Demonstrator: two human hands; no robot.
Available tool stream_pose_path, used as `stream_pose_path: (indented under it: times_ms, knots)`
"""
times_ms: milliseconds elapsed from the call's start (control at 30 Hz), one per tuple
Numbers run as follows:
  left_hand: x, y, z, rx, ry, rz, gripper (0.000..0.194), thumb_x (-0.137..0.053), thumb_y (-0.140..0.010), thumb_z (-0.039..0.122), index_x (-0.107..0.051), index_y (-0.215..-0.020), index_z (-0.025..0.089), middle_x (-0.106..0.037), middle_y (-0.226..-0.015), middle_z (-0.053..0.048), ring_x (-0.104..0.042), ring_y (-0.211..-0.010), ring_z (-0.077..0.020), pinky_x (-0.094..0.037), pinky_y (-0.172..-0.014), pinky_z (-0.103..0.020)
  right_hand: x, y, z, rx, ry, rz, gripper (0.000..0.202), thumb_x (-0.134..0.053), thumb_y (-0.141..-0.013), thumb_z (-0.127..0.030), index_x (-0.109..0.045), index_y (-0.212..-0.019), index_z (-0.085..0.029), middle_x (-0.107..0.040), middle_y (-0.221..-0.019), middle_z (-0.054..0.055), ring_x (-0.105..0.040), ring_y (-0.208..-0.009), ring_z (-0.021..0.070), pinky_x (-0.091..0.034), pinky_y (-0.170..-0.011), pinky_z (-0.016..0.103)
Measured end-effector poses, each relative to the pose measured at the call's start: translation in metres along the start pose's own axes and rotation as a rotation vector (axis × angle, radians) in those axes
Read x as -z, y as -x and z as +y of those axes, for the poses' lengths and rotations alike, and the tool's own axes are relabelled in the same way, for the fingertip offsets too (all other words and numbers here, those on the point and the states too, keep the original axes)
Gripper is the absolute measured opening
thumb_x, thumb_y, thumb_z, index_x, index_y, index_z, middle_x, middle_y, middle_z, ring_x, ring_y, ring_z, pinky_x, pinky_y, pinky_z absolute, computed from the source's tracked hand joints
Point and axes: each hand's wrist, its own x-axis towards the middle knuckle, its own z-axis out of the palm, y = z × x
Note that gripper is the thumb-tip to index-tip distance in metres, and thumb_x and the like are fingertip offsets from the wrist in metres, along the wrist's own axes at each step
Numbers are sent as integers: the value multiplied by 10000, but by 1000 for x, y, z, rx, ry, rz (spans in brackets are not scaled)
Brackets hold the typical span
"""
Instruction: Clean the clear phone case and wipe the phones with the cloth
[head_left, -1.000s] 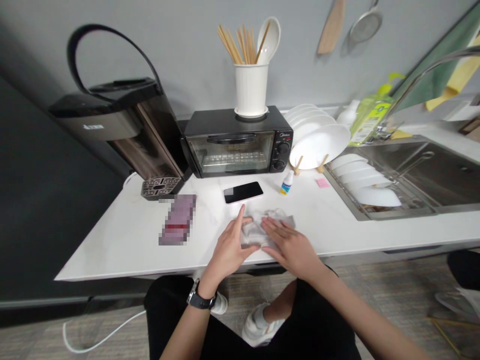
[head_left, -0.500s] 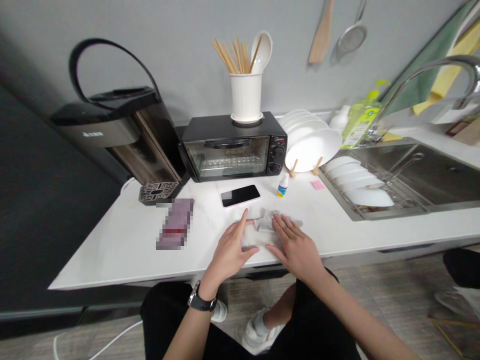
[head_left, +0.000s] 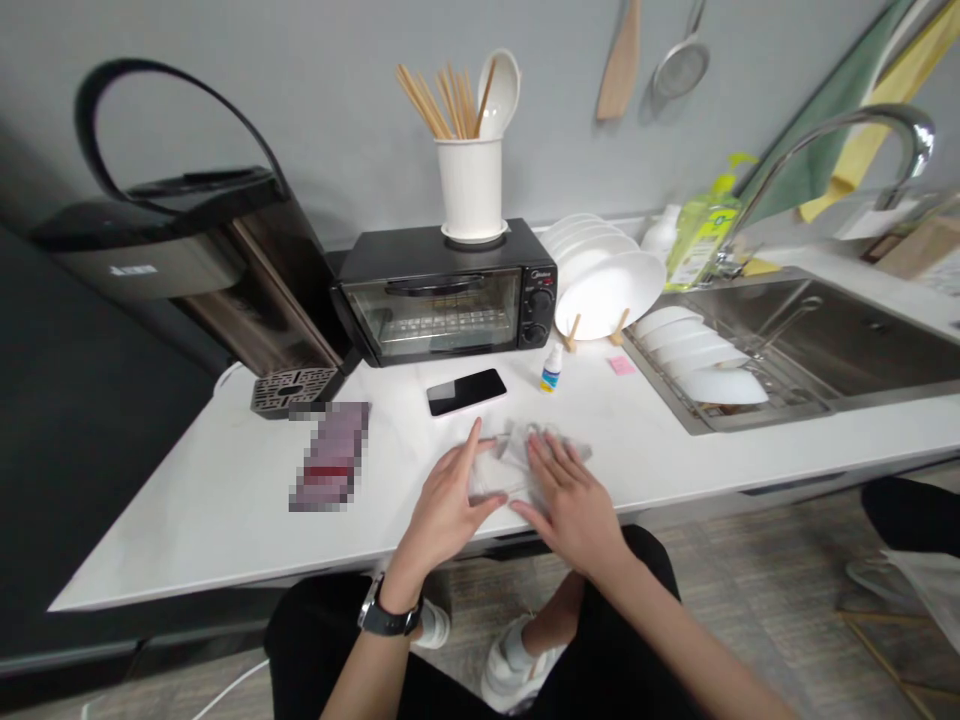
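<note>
A crumpled, see-through whitish plastic sheet or bag [head_left: 499, 478] lies on the white counter [head_left: 225, 520] close to its front edge. My left hand [head_left: 444, 505] rests at the left side of this plastic, its thumb and fingers spread apart around the edge. Lying flat over the right part is my right hand [head_left: 576, 505], fingers stretched out and pressing on the folds. Beyond the hands are a black-screened phone [head_left: 466, 392] and a small white bottle [head_left: 551, 369] with a blue and yellow label.
A toaster oven [head_left: 450, 300] stands behind, carrying a white utensil holder [head_left: 474, 190]. Left of it are a drinks machine [head_left: 225, 280] and a blurred purple item [head_left: 334, 455]. Racked white plates [head_left: 611, 295], a pink note [head_left: 621, 365] and a sink [head_left: 862, 340] are to the right.
My view has shifted, so the counter items appear farther left. Both hands stay on the plastic in nearly the same places; its folds under my right hand look slightly different.
</note>
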Motion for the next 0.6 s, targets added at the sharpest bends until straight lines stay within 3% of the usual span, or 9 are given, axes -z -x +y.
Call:
stream_pose_path:
  times_ms: [100, 167, 267, 333, 400, 467, 600]
  knots:
    - [1, 2, -2, 17, 11, -4, 711, -478, -626, 208, -55, -1189, 305, -334, -1162, 11, -292, -1066, -200, -211, -901, -353, -12, -6, -26, 125, -58, -52, 578, -355, -672, -450, -224, -1172, -191, -231, -1205, -9, -135, -1115, 182, -167, -941, 359]
    - [3, 4, -4, 16, 1, -13, 694, -468, -631, 192, -69, -1186, 311, -332, -1162, 16, -302, -1059, -191, -217, -902, -345, -11, -4, -28, 183, -96, -85, 545, -359, -677, -439, -246, -1161, -218, -281, -1183, -20, -187, -1101, 174, -205, -931, 348]
    - [4, 3, -4, 8, -16, -6, 708, -492, -617, 190, -86, -1184, 310, -359, -1142, 16, -301, -1057, -195, -202, -911, -352, 3, 3, -4, 149, -101, -94, 459, -355, -702, -385, -281, -1139, -266, -339, -1147, -35, -244, -1079, 173, -232, -917, 354]
    - [3, 1, -4, 2, -20, 3, 717, -504, -611, 193, -89, -1184, 308, -372, -1131, 18, -294, -1061, -200, -182, -920, -360, 9, 4, 12, 44, -54, -35, 432, -345, -718, -344, -281, -1138, -266, -319, -1158, -26, -230, -1083, 190, -212, -916, 389]
    - [2, -1, -3, -3, -23, 6, 720, -505, -615, 193, -80, -1184, 311, -375, -1129, 23, -291, -1063, -202, -174, -925, -370, 9, 0, 14, -24, -5, 25, 447, -350, -717, -336, -276, -1146, -235, -299, -1170, -2, -194, -1094, 210, -196, -912, 425]
    - [2, -1, -1, 3, -36, 6, 721, -497, -625, 190, -58, -1184, 315, -357, -1143, 31, -285, -1067, -198, -187, -921, -381, 1, -5, -1, -10, 16, 46, 485, -363, -706, -365, -275, -1150, -193, -295, -1174, 21, -167, -1101, 216, -199, -910, 432]
    - [6, 2, 2, 17, -100, -19, 672, -447, -665, 170, -44, -1178, 330, -321, -1166, 43, -291, -1065, -167, -239, -911, -371, -11, -8, -35, 129, -12, -41, 472, -341, -713, -399, -299, -1136, -193, -315, -1168, -5, -190, -1101, 161, -217, -930, 347]
